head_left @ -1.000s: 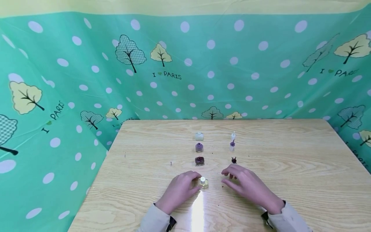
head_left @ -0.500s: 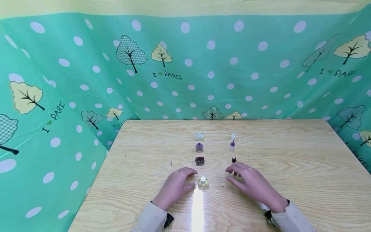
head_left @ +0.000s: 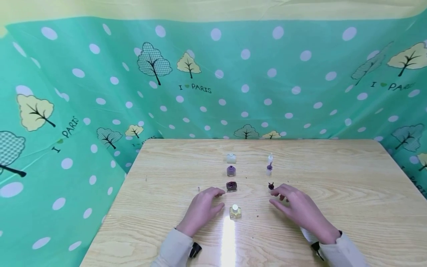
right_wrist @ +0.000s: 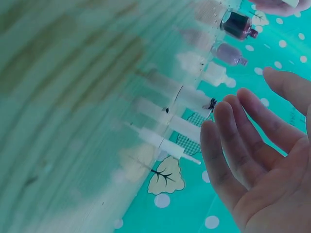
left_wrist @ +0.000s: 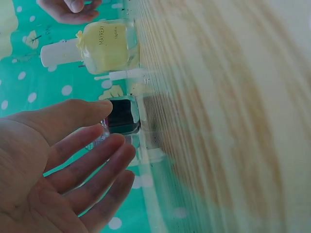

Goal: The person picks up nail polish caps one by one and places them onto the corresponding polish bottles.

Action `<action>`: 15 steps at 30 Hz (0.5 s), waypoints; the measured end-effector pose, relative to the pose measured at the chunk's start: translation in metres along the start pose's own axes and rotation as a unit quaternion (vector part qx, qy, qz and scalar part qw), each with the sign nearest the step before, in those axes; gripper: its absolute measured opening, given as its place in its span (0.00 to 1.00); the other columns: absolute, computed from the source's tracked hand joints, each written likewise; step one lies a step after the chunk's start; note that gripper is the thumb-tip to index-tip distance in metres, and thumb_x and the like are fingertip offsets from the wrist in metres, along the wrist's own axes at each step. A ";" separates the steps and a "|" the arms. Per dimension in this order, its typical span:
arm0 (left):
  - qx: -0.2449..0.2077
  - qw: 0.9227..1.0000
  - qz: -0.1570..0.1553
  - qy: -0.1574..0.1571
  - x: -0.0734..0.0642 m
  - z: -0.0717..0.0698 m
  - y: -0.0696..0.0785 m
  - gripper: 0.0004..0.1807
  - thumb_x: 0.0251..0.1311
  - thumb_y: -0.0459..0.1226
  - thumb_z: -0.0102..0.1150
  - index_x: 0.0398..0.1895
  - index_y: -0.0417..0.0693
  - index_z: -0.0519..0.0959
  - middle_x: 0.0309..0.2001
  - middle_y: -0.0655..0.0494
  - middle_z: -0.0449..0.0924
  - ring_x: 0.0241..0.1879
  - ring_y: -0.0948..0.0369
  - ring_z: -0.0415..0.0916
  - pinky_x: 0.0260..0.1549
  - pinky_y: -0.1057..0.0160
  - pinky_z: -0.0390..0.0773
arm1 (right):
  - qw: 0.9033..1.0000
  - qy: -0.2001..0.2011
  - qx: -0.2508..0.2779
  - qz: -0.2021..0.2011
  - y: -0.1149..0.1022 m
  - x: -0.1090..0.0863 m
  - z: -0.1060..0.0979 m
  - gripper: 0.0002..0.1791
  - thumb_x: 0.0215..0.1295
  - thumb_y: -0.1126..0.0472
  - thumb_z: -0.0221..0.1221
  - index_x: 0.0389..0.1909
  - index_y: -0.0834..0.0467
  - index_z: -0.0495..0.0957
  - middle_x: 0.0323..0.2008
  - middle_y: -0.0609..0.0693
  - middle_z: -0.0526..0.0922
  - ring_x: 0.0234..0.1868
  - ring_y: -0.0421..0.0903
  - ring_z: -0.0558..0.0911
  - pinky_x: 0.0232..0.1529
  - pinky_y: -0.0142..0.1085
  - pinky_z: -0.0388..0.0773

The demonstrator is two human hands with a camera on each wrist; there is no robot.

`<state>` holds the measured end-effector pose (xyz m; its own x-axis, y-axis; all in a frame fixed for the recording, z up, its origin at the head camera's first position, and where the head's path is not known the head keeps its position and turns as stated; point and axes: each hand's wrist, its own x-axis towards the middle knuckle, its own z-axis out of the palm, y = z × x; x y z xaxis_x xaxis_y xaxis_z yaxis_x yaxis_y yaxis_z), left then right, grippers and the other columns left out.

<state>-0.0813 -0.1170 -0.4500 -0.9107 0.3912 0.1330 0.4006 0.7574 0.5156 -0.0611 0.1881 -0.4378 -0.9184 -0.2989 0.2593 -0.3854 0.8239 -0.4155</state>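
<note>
In the middle of the table [head_left: 160,207], we see a yellow polish bottle [head_left: 235,212] standing upright under its white cap [head_left: 235,207]. Our left hand [head_left: 201,209] is just left of it, relaxed and holding nothing, fingertips near the dark bottle [head_left: 231,186]. Beyond that stand the purple bottle [head_left: 231,171] and the whitish bottle [head_left: 231,159] — all three in a row. Our right hand [head_left: 299,207] is likewise loose and free, its fingers bent near the dark-tipped brush cap [head_left: 271,186] — two more brush caps [right_wrist: 167,145] stand farther back.
</note>
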 end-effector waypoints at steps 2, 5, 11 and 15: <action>-0.003 1.000 -0.001 0.005 0.002 0.000 -0.001 0.20 0.55 0.37 0.71 0.52 0.47 0.81 0.49 0.54 0.85 0.49 0.58 0.82 0.52 0.57 0.82 | 1.000 0.006 -0.002 0.006 0.003 0.001 -0.001 0.10 0.58 0.57 0.70 0.40 0.53 0.85 0.36 0.41 0.84 0.33 0.39 0.80 0.29 0.30 0.77; -0.005 1.000 -0.006 0.011 0.004 0.001 -0.002 0.20 0.55 0.37 0.71 0.52 0.47 0.81 0.48 0.54 0.85 0.49 0.58 0.82 0.52 0.57 0.82 | 1.000 0.011 -0.004 0.017 0.008 0.002 -0.002 0.10 0.58 0.57 0.71 0.39 0.54 0.85 0.35 0.42 0.84 0.33 0.39 0.80 0.29 0.30 0.78; -0.013 1.000 -0.014 0.019 0.008 0.002 -0.004 0.21 0.56 0.38 0.70 0.54 0.48 0.81 0.49 0.54 0.85 0.48 0.57 0.82 0.53 0.55 0.82 | 0.998 0.006 -0.001 0.054 0.015 0.005 -0.003 0.11 0.58 0.55 0.70 0.39 0.55 0.84 0.35 0.45 0.85 0.33 0.40 0.80 0.31 0.32 0.79; -0.017 0.999 -0.018 0.027 0.011 0.003 -0.005 0.20 0.57 0.39 0.70 0.54 0.48 0.81 0.48 0.54 0.85 0.48 0.57 0.82 0.56 0.47 0.79 | 0.997 0.004 0.010 0.070 0.018 0.007 -0.003 0.13 0.58 0.55 0.70 0.42 0.57 0.84 0.35 0.45 0.84 0.34 0.41 0.80 0.32 0.34 0.80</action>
<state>-0.0935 -0.1150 -0.4537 -0.9287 0.3354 0.1583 0.3651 0.7517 0.5493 -0.0737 0.2023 -0.4405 -0.9627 -0.1774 0.2042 -0.2550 0.8475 -0.4655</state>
